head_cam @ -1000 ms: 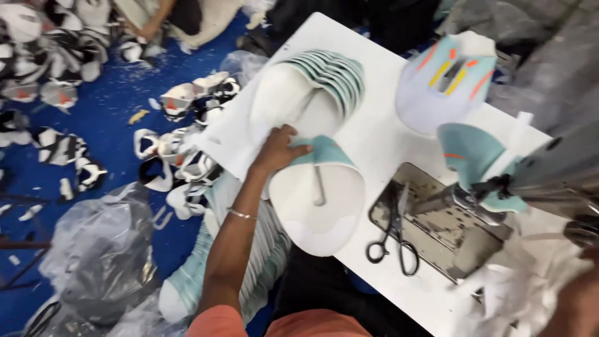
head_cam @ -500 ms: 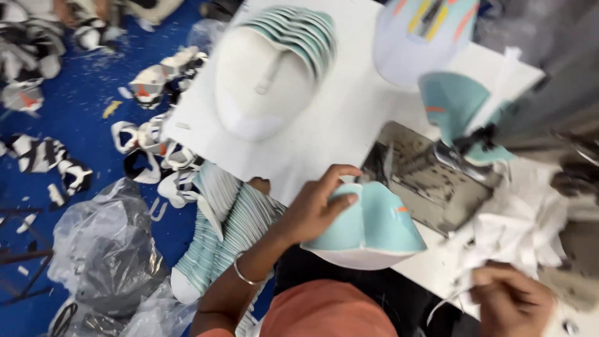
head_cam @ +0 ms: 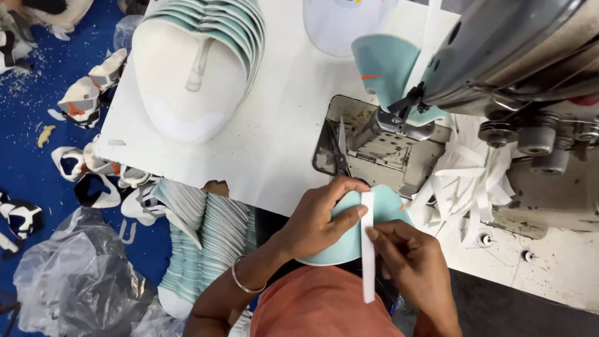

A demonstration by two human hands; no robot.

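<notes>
White tabletop [head_cam: 268,156] fills the middle of the view, with a blue floor [head_cam: 31,168] to its left strewn with cut scraps [head_cam: 81,103] and a crumpled plastic bag [head_cam: 75,287]. At the table's near edge, the left hand [head_cam: 315,218] is closed on a teal piece [head_cam: 349,240], thumb on top and fingers curled under its left side, holding it just in front of the sewing machine [head_cam: 499,75]. The right hand [head_cam: 405,259] pinches a narrow white strip [head_cam: 368,249] between thumb and fingers; the strip lies upright across the teal piece, touching it, its lower end hanging past the piece's edge. A metal plate [head_cam: 380,153] sits just beyond the hands, with scissors [head_cam: 341,153] lying on it. Loose white strips [head_cam: 474,181] pile to the right of the plate. 1 stack of white and teal pieces [head_cam: 199,62] rests at the table's far left, and another stack [head_cam: 206,237] stands on the floor beside the left forearm.
</notes>
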